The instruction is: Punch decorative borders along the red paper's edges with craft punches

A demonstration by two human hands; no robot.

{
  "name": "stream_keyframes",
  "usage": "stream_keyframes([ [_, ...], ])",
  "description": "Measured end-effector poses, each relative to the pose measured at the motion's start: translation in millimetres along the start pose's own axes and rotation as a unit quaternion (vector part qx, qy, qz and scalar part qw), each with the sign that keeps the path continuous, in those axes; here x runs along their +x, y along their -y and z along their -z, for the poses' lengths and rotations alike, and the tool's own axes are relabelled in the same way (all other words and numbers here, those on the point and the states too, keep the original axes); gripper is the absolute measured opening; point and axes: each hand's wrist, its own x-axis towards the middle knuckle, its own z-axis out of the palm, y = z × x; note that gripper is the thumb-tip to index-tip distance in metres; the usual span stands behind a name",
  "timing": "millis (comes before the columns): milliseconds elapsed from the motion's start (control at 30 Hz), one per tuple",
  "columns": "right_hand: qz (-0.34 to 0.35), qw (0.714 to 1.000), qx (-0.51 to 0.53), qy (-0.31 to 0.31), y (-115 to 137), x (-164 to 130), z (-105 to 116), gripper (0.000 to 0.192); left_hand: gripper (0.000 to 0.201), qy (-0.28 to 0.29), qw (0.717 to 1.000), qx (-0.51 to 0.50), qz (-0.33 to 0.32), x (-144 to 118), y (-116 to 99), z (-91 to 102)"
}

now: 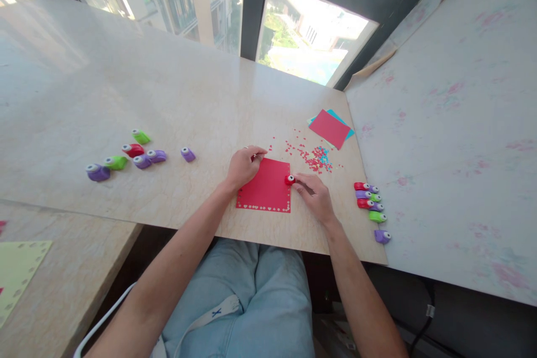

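A sheet of red paper (266, 184) lies on the table in front of me, with small shapes punched along its bottom edge and parts of its sides. My left hand (244, 168) is closed at the paper's upper left, thumb and fingertips pinching its edge. At the right edge of the sheet sits a small red craft punch (289, 180) with a white and black top. My right hand (315, 197) grips this punch between thumb and fingers from the right side. The punch's mouth is too small to make out.
Punched-out red and blue bits (316, 159) lie scattered beyond my right hand. Behind them is a stack of coloured paper (330, 128). Several craft punches (133, 150) stand at left, and more punches (369, 196) line the right edge. A yellow punched sheet (20, 268) lies lower left.
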Motion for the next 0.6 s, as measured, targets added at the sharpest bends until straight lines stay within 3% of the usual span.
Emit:
stream_keyframes([
  [600,-0.019,1.000,0.000,0.008,17.9,-25.4,-0.5,0.022,0.025,-0.026,0.999,-0.026,0.026,5.5,5.8,0.1],
])
